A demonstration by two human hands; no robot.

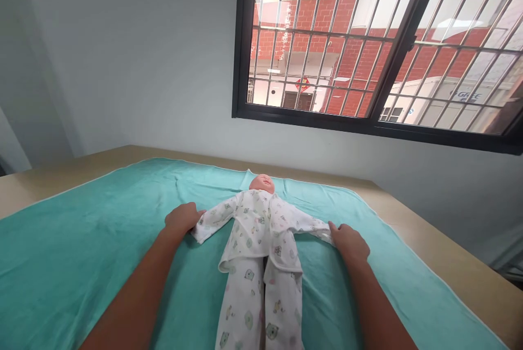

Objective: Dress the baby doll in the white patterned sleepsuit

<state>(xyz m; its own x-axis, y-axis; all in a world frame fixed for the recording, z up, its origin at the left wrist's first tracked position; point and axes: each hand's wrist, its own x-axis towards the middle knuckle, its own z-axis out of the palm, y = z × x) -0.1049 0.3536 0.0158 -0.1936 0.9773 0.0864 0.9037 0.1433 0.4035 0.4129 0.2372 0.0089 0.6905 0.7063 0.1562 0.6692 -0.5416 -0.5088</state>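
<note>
Doll (262,183) on its back, midway across a green cloth (102,246), head toward the wall (163,67), legs toward the viewer. Cloth spread over a tan tabletop (433,241), wood-coloured border showing along the far edge and both sides; some creases. White printed shirt (252,227) on the doll, both sleeves stretched outward; hem lying over the top of matching trousers (244,298), which run out of view at the bottom. Left hand (182,218) closed on the end of one sleeve, cuff gripped at the fingers. Right hand (350,242) pinching the opposite sleeve near its cuff. Both forearms reach in from below, one each side of the doll. Above, at right: dark-framed window (310,115), metal bars, red brick beyond
</note>
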